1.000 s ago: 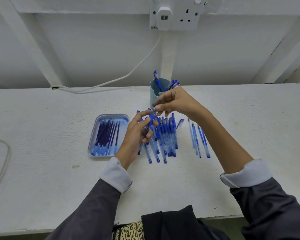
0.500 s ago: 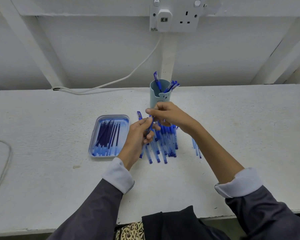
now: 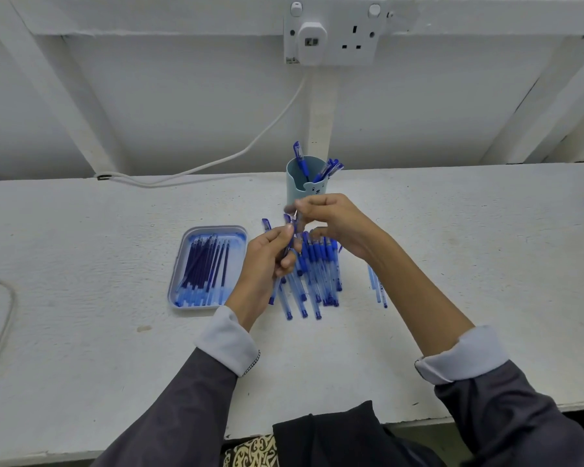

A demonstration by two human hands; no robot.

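Note:
My left hand (image 3: 267, 261) grips a blue pen (image 3: 274, 293) upright over the white table (image 3: 81, 348). My right hand (image 3: 338, 224) pinches the pen's top end with its fingertips, just above the left thumb. Below both hands lies a row of several blue pens (image 3: 321, 274). A few more clear pens (image 3: 378, 291) lie to the right, partly hidden by my right forearm. A blue-grey cup (image 3: 300, 187) behind my hands holds several pens.
A light blue tray (image 3: 182, 274) with several dark blue refills sits left of my hands. A white cable (image 3: 216, 161) runs along the back edge from a wall socket (image 3: 334, 35). Another cable (image 3: 4, 315) loops at the far left.
My right hand has drawn back from the cup toward me and met the left hand at the pen's top. The left hand has stayed nearly in place.

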